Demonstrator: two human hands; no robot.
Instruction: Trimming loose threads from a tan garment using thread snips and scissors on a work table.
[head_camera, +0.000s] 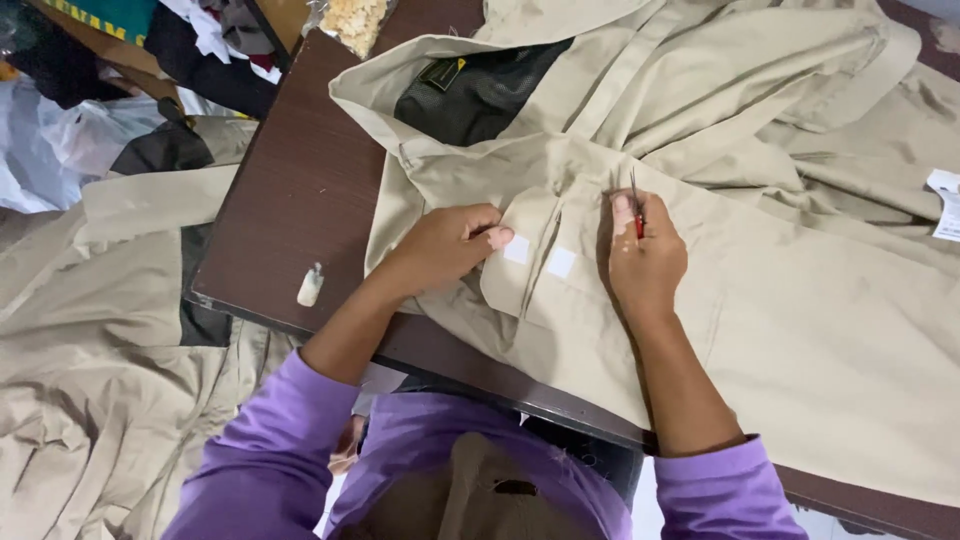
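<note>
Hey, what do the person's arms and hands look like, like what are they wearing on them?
Both arms wear purple long sleeves, pushed up toward the elbows so the forearms are bare. The left hand and right hand are bare: no gloves, and no rings, watch or bracelets that show. The sleeve fabric looks soft, with creases at the bunched cuffs.

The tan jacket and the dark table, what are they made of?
The tan jacket looks like woven cloth, maybe cotton: matte, creased, with stitched seams. The dark table looks like wood or wood-look laminate: brown, smooth, faintly grained. The little cutter in the right hand has thin metal-looking blades and a red part, perhaps plastic.
</note>
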